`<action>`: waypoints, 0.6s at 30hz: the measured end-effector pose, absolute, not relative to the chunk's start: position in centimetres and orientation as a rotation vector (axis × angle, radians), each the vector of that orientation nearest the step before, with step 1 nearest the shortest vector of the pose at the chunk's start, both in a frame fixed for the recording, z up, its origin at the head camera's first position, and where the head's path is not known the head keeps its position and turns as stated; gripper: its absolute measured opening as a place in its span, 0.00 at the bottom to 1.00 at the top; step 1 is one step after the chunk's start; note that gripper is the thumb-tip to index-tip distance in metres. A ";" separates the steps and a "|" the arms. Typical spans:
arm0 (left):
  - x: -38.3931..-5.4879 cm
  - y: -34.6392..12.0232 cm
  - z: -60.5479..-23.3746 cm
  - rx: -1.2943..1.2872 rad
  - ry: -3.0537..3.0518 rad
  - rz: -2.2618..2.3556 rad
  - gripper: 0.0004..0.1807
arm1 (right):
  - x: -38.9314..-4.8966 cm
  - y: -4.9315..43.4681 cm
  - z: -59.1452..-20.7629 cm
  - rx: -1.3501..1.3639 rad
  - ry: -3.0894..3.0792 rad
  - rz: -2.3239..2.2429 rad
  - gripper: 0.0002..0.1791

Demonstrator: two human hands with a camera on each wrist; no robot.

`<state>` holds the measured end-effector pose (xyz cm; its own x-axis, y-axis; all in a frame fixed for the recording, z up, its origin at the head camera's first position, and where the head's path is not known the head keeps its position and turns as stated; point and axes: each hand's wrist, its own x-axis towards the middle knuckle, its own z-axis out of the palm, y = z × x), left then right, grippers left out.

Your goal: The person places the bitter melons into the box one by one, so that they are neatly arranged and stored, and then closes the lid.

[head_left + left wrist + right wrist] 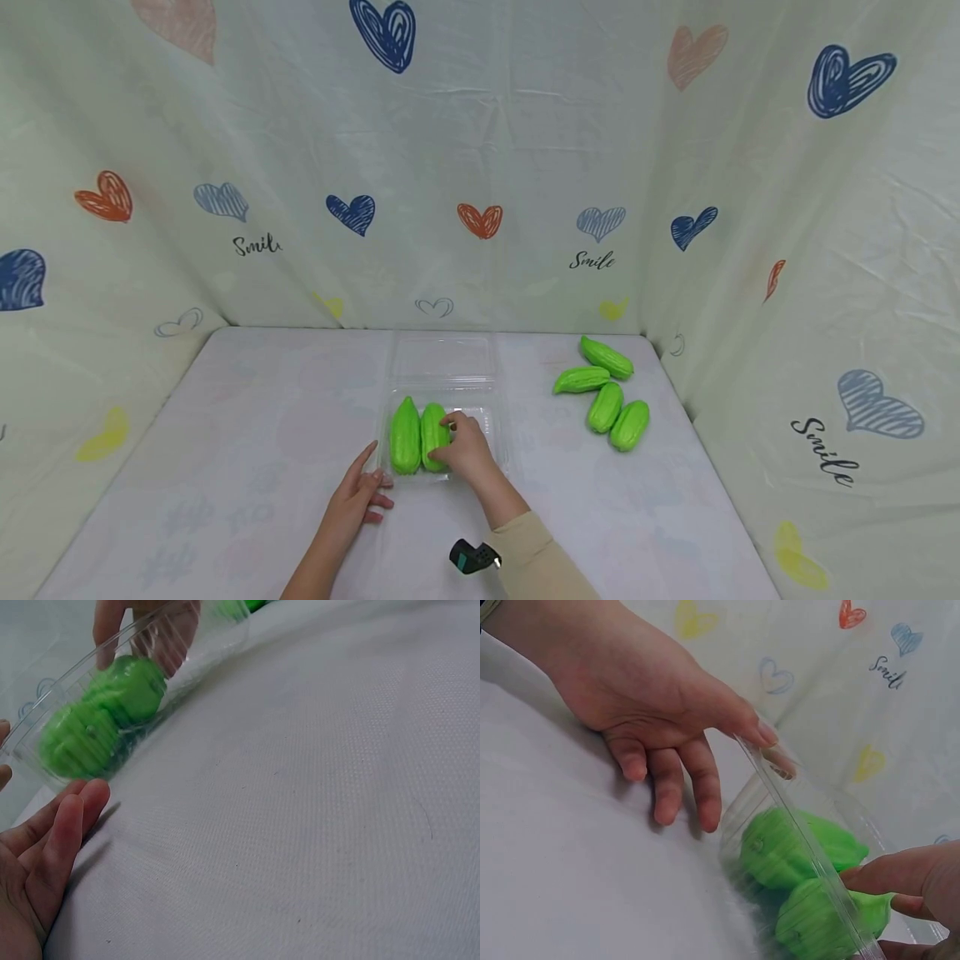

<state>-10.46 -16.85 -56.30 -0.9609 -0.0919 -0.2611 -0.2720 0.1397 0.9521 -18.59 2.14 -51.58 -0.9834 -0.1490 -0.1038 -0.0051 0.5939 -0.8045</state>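
A clear plastic clamshell box (pixel 480 400) lies with its lid folded back. Two bright green, ridged bitter melons stand side by side in its left half, the left one (pixel 405 436) by the side wall. My right hand (pixel 467 450) holds the second bitter melon (pixel 432 437) between thumb and fingers, inside the box. At the front left corner is my left hand (pixel 354 498), its fingers loosely extended and fingertips right at the rim. The left wrist view shows the melon ends (pixel 79 742) through the plastic wall.
Several more bitter melons (pixel 606 407) lie in a loose group at the back right of the white table (pixel 262 433). A curtain (pixel 525 167) printed with hearts encloses the back and sides. A small black device (pixel 472 557) shows beside the right sleeve (pixel 536 554).
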 end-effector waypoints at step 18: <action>-10.7 -16.9 -56.4 -0.375 2.248 1.940 0.32 | -18.5 4.0 -50.2 -0.075 2.597 -1.416 0.26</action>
<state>-10.67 -16.89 -56.45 -0.9578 -0.0910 -0.2725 -0.2829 0.1329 0.9499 -18.49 4.02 -50.16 -0.9821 -0.1309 -0.1355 0.0430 0.5446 -0.8376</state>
